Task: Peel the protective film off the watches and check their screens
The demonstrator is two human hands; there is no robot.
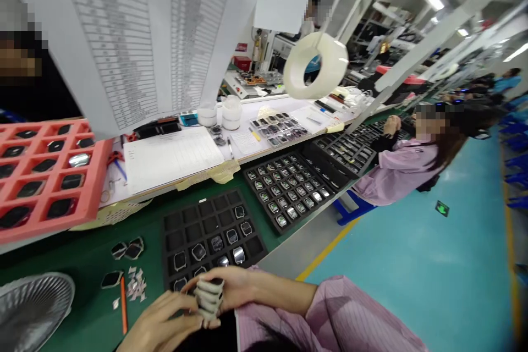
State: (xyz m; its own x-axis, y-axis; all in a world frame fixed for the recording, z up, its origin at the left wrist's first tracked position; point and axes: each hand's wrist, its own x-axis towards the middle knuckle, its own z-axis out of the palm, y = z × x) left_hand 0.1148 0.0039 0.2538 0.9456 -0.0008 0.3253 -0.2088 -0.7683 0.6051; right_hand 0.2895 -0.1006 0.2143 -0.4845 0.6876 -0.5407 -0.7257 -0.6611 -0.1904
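Note:
Both my hands meet at the bottom of the view over the green bench mat (91,264). My right hand (231,286), fingers curled and wearing pale finger cots, pinches a small dark part that I cannot make out. My left hand (165,322) is closed against the same spot from the left. Just beyond them lies a black foam tray (177,225) with several watch-case parts in its near pockets. A few loose dark cases (127,250) and an orange pencil (123,305) lie to the left.
A red tray (88,203) of dark cases sits at the left. A fuller black tray (251,176) lies to the right, beside a seated person in a pink coat (400,168). A fan (33,308) is at bottom left. A tape roll (315,66) hangs overhead.

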